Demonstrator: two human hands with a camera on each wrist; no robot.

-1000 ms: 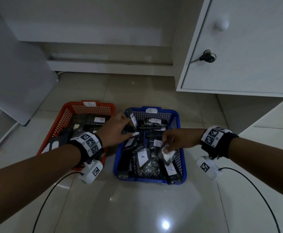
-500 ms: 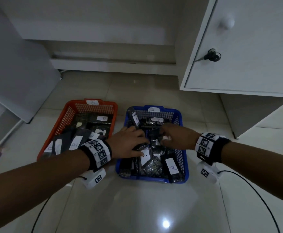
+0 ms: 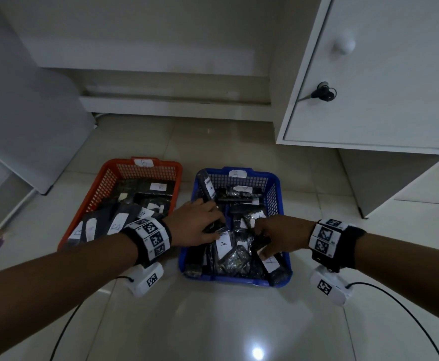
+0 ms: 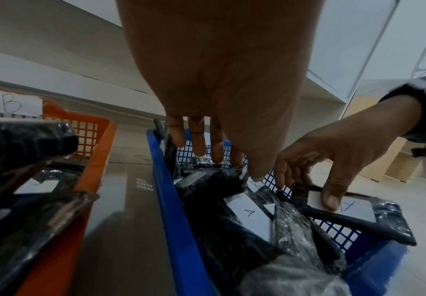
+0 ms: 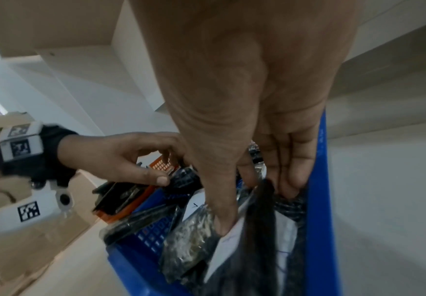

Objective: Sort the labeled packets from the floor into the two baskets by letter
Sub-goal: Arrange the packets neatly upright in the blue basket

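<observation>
Both my hands are inside the blue basket. My right hand pinches an A packet, thumb on its label. My left hand rests loose-fingered on the packets, holding nothing. The orange basket holds the B packets.

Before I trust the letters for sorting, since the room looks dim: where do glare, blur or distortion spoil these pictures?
Head view: dim, a lamp glare spot on the glossy tiled floor, wide-angle bending of the white cabinet door. Left wrist view: the A label in the blue plastic basket reads clearly. Right wrist view: the right hand fills the frame, and the packets are smeared.
</observation>
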